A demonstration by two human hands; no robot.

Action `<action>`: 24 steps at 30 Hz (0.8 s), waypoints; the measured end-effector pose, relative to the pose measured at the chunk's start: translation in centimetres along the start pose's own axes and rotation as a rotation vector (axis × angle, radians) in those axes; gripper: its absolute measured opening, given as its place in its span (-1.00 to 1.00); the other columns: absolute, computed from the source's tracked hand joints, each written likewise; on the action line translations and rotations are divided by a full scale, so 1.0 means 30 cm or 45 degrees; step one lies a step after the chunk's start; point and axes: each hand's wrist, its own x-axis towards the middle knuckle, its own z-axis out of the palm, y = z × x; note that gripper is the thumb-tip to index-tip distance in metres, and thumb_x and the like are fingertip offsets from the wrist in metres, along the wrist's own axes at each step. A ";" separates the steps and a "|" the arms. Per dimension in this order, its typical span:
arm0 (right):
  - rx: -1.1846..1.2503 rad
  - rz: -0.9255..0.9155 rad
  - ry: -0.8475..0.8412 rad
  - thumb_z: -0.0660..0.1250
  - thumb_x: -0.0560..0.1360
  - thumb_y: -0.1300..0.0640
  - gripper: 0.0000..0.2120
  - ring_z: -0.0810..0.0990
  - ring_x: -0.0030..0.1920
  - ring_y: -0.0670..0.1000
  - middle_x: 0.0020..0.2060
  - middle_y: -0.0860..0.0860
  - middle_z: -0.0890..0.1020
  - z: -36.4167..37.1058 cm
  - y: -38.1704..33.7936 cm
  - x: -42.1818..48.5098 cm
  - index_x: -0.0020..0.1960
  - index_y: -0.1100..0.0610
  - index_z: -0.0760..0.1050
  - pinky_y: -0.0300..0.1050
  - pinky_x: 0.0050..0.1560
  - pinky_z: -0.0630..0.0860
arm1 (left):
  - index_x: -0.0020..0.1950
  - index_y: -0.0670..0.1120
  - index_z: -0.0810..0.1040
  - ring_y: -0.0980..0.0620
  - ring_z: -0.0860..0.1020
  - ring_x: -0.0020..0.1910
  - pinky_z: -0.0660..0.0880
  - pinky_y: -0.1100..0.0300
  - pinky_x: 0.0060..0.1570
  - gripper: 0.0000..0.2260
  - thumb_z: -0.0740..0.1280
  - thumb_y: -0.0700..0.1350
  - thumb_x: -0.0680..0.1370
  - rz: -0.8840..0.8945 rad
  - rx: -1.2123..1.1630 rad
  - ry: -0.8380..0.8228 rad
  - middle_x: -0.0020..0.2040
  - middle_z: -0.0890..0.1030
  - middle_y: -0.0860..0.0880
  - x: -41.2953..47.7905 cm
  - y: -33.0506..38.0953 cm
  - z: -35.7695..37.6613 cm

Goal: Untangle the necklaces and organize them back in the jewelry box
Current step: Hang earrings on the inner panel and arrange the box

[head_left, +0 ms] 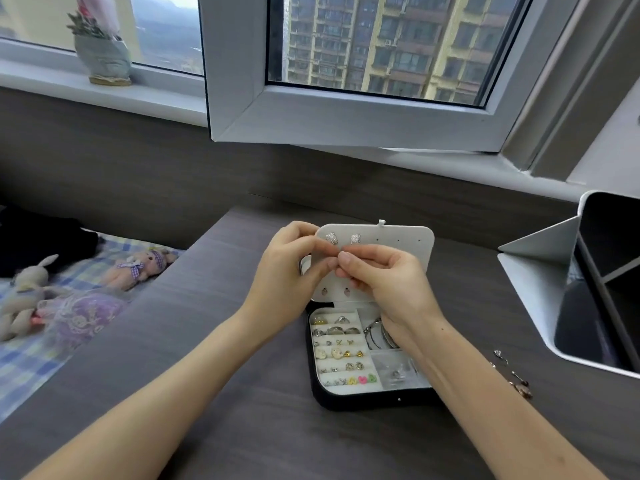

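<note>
Above the open jewelry box [346, 403] at mid-tabletop, something too fine to be seen, judged a light, limp, easily kinked necklace chain, is pinched between left hand [294, 268] and right hand [381, 282], best gripped beside any knot.

Matt wood-grain desk [242, 410]; jewelry box [349, 403] lined in pale matt felt-like fabric, metal rings [337, 330].
</note>
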 end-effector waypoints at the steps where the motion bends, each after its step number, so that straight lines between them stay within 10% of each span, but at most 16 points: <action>1: 0.020 0.028 -0.015 0.40 0.42 0.32 -0.93 0.63 -0.31 -0.11 -0.33 0.06 0.68 0.000 -0.001 -0.001 -0.10 0.23 0.60 -0.33 -0.29 0.51 | -0.06 -0.12 0.65 0.05 0.51 0.00 0.48 0.23 -0.02 -0.80 0.36 -0.02 0.47 0.024 0.006 0.008 -0.03 0.54 0.01 0.000 0.002 -0.001; 15: 0.286 0.299 -0.301 0.39 0.25 0.25 -0.95 0.51 -0.43 -0.09 -0.42 0.07 0.58 -0.021 -0.007 0.013 -0.31 0.22 0.61 -0.27 -0.36 0.49 | -0.22 0.12 0.53 0.16 0.45 -0.05 0.41 0.14 0.05 -0.92 0.31 0.08 0.41 -0.222 -0.501 -0.374 -0.07 0.43 0.11 0.018 0.026 -0.047; 24: 0.270 0.266 -0.382 0.36 0.32 0.24 -0.93 0.55 -0.39 -0.07 -0.36 0.07 0.61 -0.045 -0.015 0.019 -0.30 0.20 0.61 -0.24 -0.31 0.54 | -0.14 -0.11 0.54 0.19 0.50 -0.05 0.43 0.36 -0.03 -0.91 0.32 -0.25 0.55 -0.351 -0.583 -0.336 -0.08 0.51 0.02 0.033 0.012 -0.068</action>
